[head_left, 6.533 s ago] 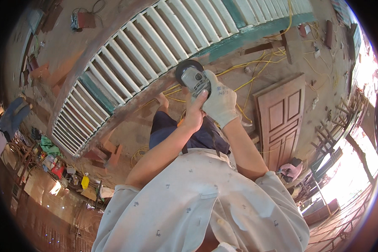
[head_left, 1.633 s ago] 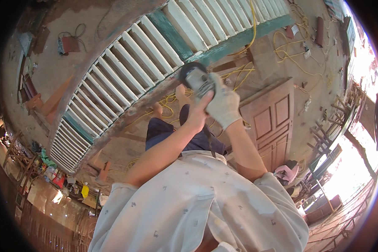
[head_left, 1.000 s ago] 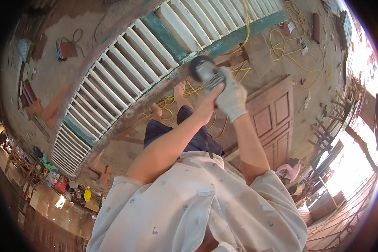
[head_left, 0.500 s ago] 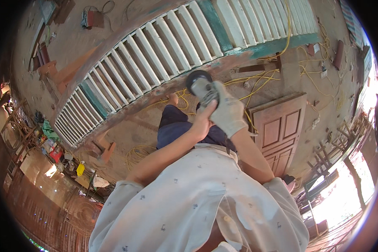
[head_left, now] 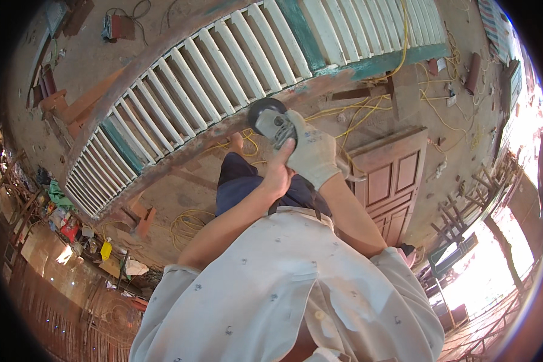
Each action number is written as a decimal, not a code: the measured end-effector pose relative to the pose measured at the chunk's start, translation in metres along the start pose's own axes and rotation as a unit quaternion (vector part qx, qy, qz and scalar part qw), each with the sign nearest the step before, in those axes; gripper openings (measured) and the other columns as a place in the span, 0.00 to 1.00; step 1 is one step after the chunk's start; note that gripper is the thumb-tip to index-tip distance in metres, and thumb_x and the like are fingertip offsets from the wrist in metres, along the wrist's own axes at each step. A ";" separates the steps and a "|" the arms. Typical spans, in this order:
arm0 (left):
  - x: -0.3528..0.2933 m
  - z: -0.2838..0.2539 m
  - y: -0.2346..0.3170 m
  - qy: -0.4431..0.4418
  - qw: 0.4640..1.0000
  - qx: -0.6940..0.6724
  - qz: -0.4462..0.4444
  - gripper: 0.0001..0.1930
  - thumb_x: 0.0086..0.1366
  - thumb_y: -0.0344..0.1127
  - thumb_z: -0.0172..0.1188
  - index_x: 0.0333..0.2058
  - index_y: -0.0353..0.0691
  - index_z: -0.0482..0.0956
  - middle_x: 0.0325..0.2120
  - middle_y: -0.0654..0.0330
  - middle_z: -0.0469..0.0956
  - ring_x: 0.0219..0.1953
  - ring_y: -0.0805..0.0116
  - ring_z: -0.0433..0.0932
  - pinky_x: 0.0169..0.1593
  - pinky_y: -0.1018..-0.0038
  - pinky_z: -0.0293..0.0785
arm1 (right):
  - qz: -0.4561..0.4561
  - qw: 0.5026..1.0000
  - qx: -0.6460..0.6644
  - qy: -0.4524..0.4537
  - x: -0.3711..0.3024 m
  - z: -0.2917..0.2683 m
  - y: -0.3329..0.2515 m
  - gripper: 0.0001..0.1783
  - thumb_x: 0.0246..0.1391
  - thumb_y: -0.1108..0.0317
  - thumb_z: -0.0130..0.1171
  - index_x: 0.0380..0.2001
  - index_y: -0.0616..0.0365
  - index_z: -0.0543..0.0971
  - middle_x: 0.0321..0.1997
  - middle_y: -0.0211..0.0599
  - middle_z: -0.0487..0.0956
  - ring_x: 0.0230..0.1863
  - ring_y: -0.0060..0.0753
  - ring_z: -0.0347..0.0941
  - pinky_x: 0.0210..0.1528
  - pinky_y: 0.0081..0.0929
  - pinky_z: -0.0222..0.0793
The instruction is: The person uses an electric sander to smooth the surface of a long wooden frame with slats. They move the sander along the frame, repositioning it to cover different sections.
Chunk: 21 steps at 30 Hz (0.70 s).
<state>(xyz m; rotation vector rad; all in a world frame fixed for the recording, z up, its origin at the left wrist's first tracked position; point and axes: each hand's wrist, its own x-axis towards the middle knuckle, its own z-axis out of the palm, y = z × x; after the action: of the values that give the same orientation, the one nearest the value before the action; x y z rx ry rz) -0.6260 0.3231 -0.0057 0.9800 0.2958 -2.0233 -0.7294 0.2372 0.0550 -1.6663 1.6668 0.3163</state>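
At the near edge of the shutter point(head_left: 239, 60), the grinder point(head_left: 279, 127) is gripped by gloved right hand point(head_left: 314, 151) and bare left hand point(head_left: 277, 174), fingers closed around its body, apparently for steadiness; whether the disc point(head_left: 263, 113) touches cannot be told.

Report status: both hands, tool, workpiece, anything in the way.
Left grip and gloved right grip both on angle grinder. Disc at near edge of louvred panel, contact unclear. Yellow cord crosses panel, right of disc.

One head-worn fisheye looks steeply down — wide, the shirt point(head_left: 241, 283) nearest.
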 end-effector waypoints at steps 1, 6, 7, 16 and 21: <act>0.008 0.007 -0.003 -0.005 1.000 -0.002 -0.001 0.24 0.78 0.52 0.61 0.63 0.42 0.76 0.53 0.62 0.84 0.52 0.70 0.85 0.53 0.63 0.84 | 0.003 1.000 0.007 0.008 0.001 -0.005 0.007 0.42 0.54 0.53 0.65 0.72 0.45 0.69 0.51 0.48 0.86 0.51 0.54 0.85 0.51 0.49 0.80; 0.041 0.045 -0.015 -0.006 0.993 0.102 -0.053 0.29 0.73 0.58 0.64 0.62 0.43 0.78 0.53 0.61 0.84 0.52 0.68 0.85 0.56 0.63 0.83 | 0.093 0.995 0.016 0.030 0.003 -0.037 0.036 0.42 0.51 0.52 0.69 0.70 0.43 0.70 0.48 0.50 0.88 0.51 0.57 0.85 0.52 0.50 0.79; 0.047 0.061 -0.012 -0.009 0.990 0.119 -0.074 0.30 0.73 0.59 0.65 0.62 0.43 0.77 0.53 0.61 0.84 0.53 0.68 0.85 0.57 0.63 0.83 | 0.079 0.993 0.034 0.084 0.004 -0.035 0.052 0.42 0.51 0.51 0.71 0.69 0.42 0.70 0.45 0.51 0.88 0.49 0.59 0.85 0.51 0.51 0.79; 0.054 0.057 -0.021 0.003 0.985 0.135 -0.108 0.32 0.73 0.61 0.64 0.64 0.43 0.77 0.55 0.60 0.83 0.56 0.68 0.83 0.63 0.59 0.78 | 0.064 0.993 0.030 0.091 0.002 -0.035 0.062 0.42 0.53 0.55 0.68 0.71 0.44 0.68 0.47 0.52 0.87 0.49 0.59 0.85 0.51 0.52 0.79; 0.021 0.035 -0.013 0.013 0.993 0.110 -0.035 0.32 0.72 0.60 0.65 0.63 0.42 0.77 0.54 0.61 0.84 0.53 0.70 0.84 0.58 0.62 0.81 | 0.008 0.998 0.040 0.057 -0.004 -0.003 0.042 0.41 0.54 0.58 0.64 0.72 0.44 0.67 0.45 0.53 0.87 0.47 0.58 0.86 0.51 0.51 0.79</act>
<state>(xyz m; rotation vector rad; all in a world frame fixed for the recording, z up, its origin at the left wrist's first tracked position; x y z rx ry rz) -0.6618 0.3005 0.0001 1.1450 0.1237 -2.1422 -0.7707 0.2429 0.0458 -1.6394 1.7532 0.1633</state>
